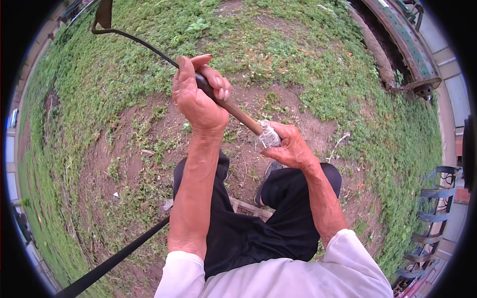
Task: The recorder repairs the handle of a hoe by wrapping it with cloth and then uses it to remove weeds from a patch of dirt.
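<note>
A hoe (238,113) with a wooden handle and a thin, dark, bent metal neck slants across in front of me. Its brown blade (104,14) is at the far left, partly cut off by the picture's top edge. My left hand (198,94) is closed loosely round the handle near the metal neck, palm turned up, with one finger sticking out. At the near end, white wrapping (267,136) binds the handle, and the thumb and fingers of my right hand (294,146) grip it there. Both hands are raised above the ground over my knees.
Low green weeds (89,94) surround a patch of bare soil (149,124). Between my legs shows part of a wooden stool (251,207). A dark strap or pole (119,256) crosses the lower left. Rusty metal machinery (402,44) stands far right, and a blue slatted metal frame (435,216) nearer right.
</note>
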Available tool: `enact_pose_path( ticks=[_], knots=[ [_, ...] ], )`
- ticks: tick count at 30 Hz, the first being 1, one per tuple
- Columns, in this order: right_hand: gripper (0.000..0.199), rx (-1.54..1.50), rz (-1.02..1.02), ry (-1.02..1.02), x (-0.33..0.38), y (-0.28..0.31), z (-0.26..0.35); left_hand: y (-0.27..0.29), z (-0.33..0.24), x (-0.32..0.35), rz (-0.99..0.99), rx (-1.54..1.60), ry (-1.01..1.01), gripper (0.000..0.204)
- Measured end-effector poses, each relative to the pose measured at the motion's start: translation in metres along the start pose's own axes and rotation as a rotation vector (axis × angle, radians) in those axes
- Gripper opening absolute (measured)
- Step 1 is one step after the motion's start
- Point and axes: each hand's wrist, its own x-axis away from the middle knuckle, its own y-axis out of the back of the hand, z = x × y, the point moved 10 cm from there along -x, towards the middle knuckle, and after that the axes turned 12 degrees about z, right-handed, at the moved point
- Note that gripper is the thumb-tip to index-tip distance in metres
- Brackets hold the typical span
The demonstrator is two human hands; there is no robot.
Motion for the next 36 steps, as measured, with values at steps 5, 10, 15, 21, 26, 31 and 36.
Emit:
enact_pose_path(
  ticks=[5, 10, 15, 21, 26, 31, 36],
  knots=[
    [0.043, -0.020, 0.023, 0.007, -0.002, -0.002, 0.008, -0.001, -0.003, 0.000, -0.005, -0.030, -0.004, 0.041],
    [0.038, -0.114, 0.092, -0.072, -0.003, -0.010, 0.002, -0.005, -0.003, 0.002, 0.030, -0.077, 0.007, 0.043],
    [0.039, -0.402, 0.181, -0.192, 0.000, -0.024, -0.010, -0.006, 0.000, 0.001, 0.062, 0.018, 0.012, 0.043],
    [0.039, -0.248, 0.074, -0.115, -0.003, -0.019, -0.008, -0.005, 0.001, 0.002, 0.012, -0.030, 0.015, 0.043],
    [0.040, -0.011, -0.002, -0.048, -0.005, -0.012, 0.006, 0.014, -0.003, 0.004, -0.120, -0.124, 0.002, 0.045],
    [0.035, -0.007, -0.147, 0.105, -0.001, 0.003, 0.019, 0.026, -0.007, 0.000, -0.140, -0.066, -0.013, 0.043],
    [0.036, 0.046, -0.208, 0.121, 0.002, 0.009, 0.020, 0.023, -0.010, 0.002, -0.117, -0.050, -0.036, 0.044]
  ],
)
